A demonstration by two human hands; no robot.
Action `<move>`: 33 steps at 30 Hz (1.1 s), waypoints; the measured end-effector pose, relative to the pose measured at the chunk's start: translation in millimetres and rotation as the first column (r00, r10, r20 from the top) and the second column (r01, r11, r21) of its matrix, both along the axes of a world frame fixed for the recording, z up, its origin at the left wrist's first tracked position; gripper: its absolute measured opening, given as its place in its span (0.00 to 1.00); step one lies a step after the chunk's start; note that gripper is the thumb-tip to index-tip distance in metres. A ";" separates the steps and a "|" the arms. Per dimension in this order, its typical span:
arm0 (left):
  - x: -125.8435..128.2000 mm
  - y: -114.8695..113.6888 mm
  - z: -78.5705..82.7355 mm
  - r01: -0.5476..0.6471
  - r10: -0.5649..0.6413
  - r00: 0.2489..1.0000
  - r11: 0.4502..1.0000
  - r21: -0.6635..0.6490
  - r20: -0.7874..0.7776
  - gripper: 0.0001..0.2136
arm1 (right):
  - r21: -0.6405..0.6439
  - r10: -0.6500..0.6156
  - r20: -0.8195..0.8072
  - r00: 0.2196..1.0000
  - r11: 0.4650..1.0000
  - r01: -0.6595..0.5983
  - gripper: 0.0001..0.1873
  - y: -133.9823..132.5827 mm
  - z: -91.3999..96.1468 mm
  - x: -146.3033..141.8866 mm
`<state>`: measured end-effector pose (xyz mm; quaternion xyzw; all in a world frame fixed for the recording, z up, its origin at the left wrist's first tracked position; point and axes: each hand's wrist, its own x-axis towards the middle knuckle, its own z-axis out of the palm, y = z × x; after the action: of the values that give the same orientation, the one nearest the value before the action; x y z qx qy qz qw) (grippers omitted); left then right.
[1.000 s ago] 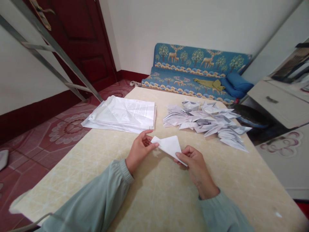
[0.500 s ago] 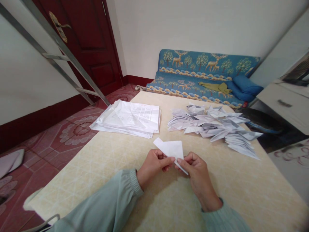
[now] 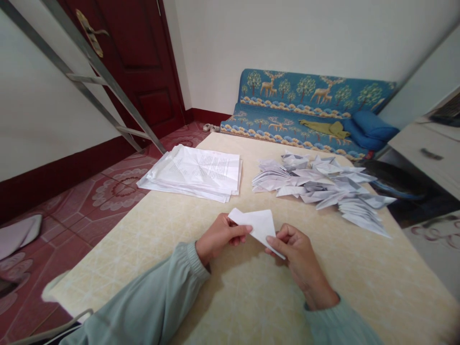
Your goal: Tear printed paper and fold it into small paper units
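A white folded paper triangle [image 3: 259, 223] hangs just above the cream table [image 3: 230, 287], held between both hands. My left hand [image 3: 220, 235] pinches its left edge with thumb and fingers closed. My right hand [image 3: 298, 256] pinches the lower right corner, fingers curled. Both sleeves are pale green.
A stack of flat printed sheets [image 3: 196, 171] lies at the table's far left. A heap of several folded paper pieces [image 3: 319, 184] spreads over the far right. Beyond the table stand a blue patterned sofa [image 3: 309, 110], a dark red door [image 3: 136, 67], a metal ladder [image 3: 89, 81] and a white cabinet [image 3: 427, 148].
The left hand slid toward the right hand along the paper's lower edge, then back a little to the left. The paper stays held by both hands. The camera view shifted slightly.
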<state>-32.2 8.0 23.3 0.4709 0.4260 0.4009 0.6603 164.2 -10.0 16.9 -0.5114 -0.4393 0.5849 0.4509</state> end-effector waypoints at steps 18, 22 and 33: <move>4.2 -9.1 -2.9 0.210 -0.207 0.978 0.968 -0.136 0.036 0.14 | 0.130 -0.276 -0.292 0.916 0.937 0.324 0.21 6.3 2.5 -3.7; 14.7 -14.3 -3.9 0.158 -0.138 0.983 0.973 -0.169 0.122 0.13 | 0.169 -0.145 -0.156 0.977 0.971 0.171 0.11 -1.2 2.1 -19.1; 15.7 -16.5 -2.5 0.254 -0.212 0.959 0.937 -0.239 0.185 0.12 | 0.247 -0.165 0.020 0.986 0.957 0.155 0.16 -10.3 5.8 -30.7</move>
<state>-16.5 -8.6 20.8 0.3943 0.3629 0.2959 0.7908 133.6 -20.3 22.8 -0.4975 -0.4742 0.4777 0.5471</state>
